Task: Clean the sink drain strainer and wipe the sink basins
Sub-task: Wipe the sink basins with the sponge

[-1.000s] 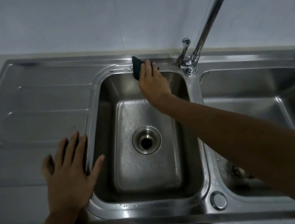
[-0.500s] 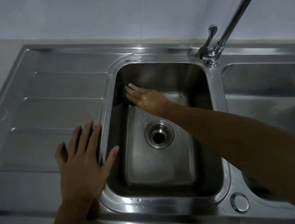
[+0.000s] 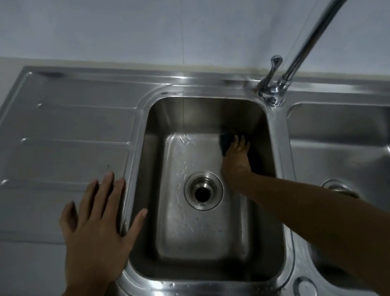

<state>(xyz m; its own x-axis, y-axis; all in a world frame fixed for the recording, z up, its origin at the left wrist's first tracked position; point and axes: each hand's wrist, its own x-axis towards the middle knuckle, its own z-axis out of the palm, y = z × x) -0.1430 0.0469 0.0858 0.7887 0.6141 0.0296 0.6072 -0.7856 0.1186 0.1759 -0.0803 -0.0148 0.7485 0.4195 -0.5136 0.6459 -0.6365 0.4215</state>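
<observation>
Two hands in view from where I sit. R hand [image 3: 237, 164] is down in the L basin [image 3: 182, 113], fingers stretched fairly straight & a bit spread, pressing on a dark scrub pad [image 3: 224, 142], not curled round it. Pad pokes out past the fingertips at the hand's 11 o'clock, low in the basin's far R corner where floor meets wall; most of it is in shadow, so I can't make out its shape. Drain [image 3: 203, 190] sits at the hand's 8 o'clock, near but apart: steel ring w/ a dark hole in the middle. Can't tell if a strainer is seated in it. Basin floor is wet, w/ beads & streaks from 12 o'clock of the drain down past it.

L hand [image 3: 94, 233] lies flat & wide open, palm down, on the drainboard [image 3: 59, 151] at 9 o'clock of the basin; its thumb reaches over the basin rim.

R basin [image 3: 343, 137] is at 3 o'clock, partly hidden by the R forearm, its own drain fitting [image 3: 339, 187] just showing. Faucet [image 3: 322, 18] rises from the divider at 1 o'clock, lever [image 3: 273, 66] beside it. Round cap [image 3: 305, 290] on the near rim at 5 o'clock. Pale tiled wall [image 3: 114, 18] behind; light is dim.
</observation>
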